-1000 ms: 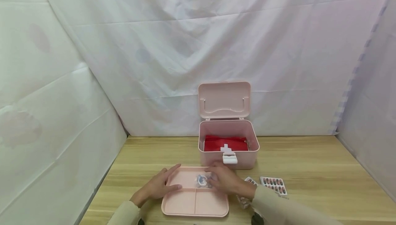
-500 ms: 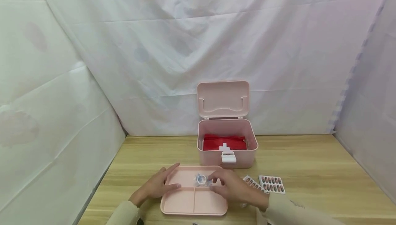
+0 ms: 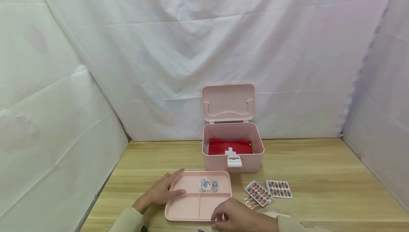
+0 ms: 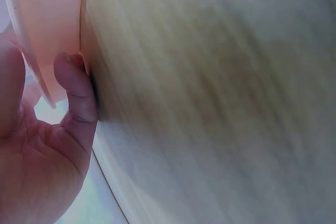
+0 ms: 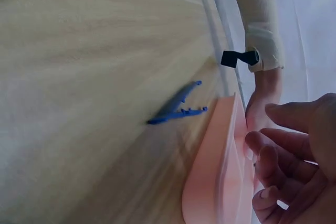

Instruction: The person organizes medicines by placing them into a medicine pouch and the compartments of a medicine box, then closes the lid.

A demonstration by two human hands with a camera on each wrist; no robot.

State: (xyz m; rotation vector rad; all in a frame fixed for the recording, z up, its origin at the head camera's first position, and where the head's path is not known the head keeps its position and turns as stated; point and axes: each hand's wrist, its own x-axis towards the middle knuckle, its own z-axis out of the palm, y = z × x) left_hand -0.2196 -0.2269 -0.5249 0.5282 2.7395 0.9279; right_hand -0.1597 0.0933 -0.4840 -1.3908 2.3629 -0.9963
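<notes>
A shallow pink divided tray [image 3: 183, 205] lies on the table. My left hand [image 3: 161, 189] grips its left side, thumb over the rim; in the left wrist view a curled finger [image 4: 76, 85] lies against the outer wall. In the tray's back compartment sits a clear packet [image 3: 208, 185] with a white ring and blue pieces. My right hand [image 3: 238, 216] hovers at the tray's front right corner, fingers loosely bent and holding nothing. Blue plastic tweezers [image 5: 176, 107] lie on the table by the tray's front side, near the right hand.
Behind the tray stands a pink box [image 3: 232, 163] with its lid [image 3: 228, 102] raised and a red pouch [image 3: 220, 147] inside. Two capsule blister packs [image 3: 258, 193] lie to the right, one partly over a clear bag [image 3: 250, 203]. A white curtain [image 3: 159, 83] hangs behind.
My right hand has let go of the clear packet and moved toward me, to the tray's front right corner. The left hand stays at the tray's left side.
</notes>
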